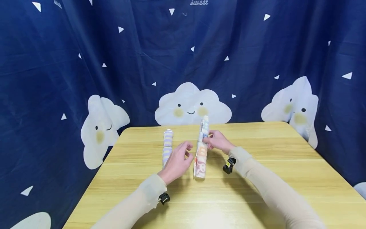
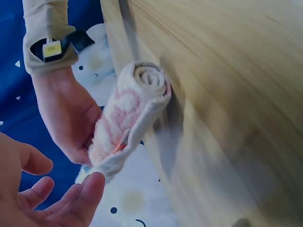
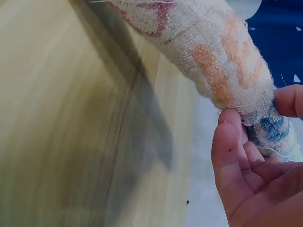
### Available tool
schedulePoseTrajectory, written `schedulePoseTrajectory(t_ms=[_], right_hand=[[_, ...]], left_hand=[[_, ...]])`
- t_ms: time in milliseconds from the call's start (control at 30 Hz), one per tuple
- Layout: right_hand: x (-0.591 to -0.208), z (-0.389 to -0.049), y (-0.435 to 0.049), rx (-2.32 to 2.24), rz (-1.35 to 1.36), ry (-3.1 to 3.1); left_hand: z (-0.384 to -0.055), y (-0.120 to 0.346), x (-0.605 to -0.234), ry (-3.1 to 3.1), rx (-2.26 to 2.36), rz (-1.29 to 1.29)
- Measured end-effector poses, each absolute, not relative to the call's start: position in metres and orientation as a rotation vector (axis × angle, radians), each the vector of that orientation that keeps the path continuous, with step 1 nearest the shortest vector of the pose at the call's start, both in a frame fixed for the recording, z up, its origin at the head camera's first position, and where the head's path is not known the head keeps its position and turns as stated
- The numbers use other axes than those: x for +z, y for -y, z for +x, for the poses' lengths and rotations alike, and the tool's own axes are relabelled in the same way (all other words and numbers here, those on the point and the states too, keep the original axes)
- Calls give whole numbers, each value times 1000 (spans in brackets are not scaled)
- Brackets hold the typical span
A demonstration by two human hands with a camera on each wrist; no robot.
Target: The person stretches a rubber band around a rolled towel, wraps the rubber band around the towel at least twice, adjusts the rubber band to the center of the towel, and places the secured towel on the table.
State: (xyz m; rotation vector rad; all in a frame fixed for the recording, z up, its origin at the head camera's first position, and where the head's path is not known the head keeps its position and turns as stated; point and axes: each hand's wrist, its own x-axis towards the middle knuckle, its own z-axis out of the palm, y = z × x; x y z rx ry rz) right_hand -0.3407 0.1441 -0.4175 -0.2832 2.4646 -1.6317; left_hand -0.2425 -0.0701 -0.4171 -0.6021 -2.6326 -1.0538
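Observation:
A rolled towel, white with orange, pink and blue patterns, lies lengthwise near the middle of the table. Its spiral end faces the left wrist camera. My right hand grips the roll about halfway along, thumb on one side and fingers on the other, as the right wrist view shows. To the left of that towel, my left hand hovers with bent, relaxed fingers and holds nothing. Beyond it is a second roll with purple and cream stripes, its near part hidden behind the left hand.
The wooden table ends at its back edge against a dark blue curtain printed with smiling clouds and white triangles. Small black devices are strapped on both wrists, one at the right wrist.

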Motion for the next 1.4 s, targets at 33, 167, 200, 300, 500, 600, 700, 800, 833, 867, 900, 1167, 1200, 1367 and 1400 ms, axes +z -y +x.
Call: schedulePoseTrajectory(t_ms=[33, 167, 200, 300, 500, 600, 700, 800, 833, 867, 900, 1167, 1200, 1367, 1400], right_hand=[[-419, -344, -143, -1626, -286, -2467], [-426, -356, -138, -1593, -283, -2496], [-428, -360, -136, -1587, -280, -2499], [-435, -369, -131, -1567, -272, -2512], [-444, -381, -123, -1517, -232, -2527], [-449, -386, -121, -1463, -177, -2541], [-453, -389, -120, -1418, -129, -2548], [-454, -390, -119, -1398, -99, -2542], [-455, -391, -119, -1391, -93, -2542], [-456, -392, -119, -1384, -88, -2541], [-457, -393, -119, -1373, -85, -2545], [-461, -402, -118, -1322, -51, -2568], [-461, -402, -118, -1317, -48, -2568], [-458, -399, -120, -1295, -60, -2558], [-458, -398, -120, -1289, -60, -2557]], left_hand=[[-242, 71, -417, 2629, -1053, -603], [-240, 73, -416, 2624, -1050, -603], [-240, 74, -415, 2623, -1050, -602], [-239, 76, -415, 2629, -1042, -595], [-238, 78, -417, 2639, -1041, -597], [-236, 80, -417, 2645, -1033, -600], [-234, 81, -417, 2645, -1033, -605], [-232, 81, -418, 2640, -1024, -606], [-232, 81, -418, 2634, -1021, -611], [-232, 80, -418, 2628, -1016, -615], [-232, 80, -418, 2628, -1015, -616], [-231, 77, -417, 2651, -1045, -633], [-231, 77, -417, 2654, -1044, -634], [-232, 77, -417, 2670, -1032, -633], [-232, 77, -417, 2673, -1026, -632]])
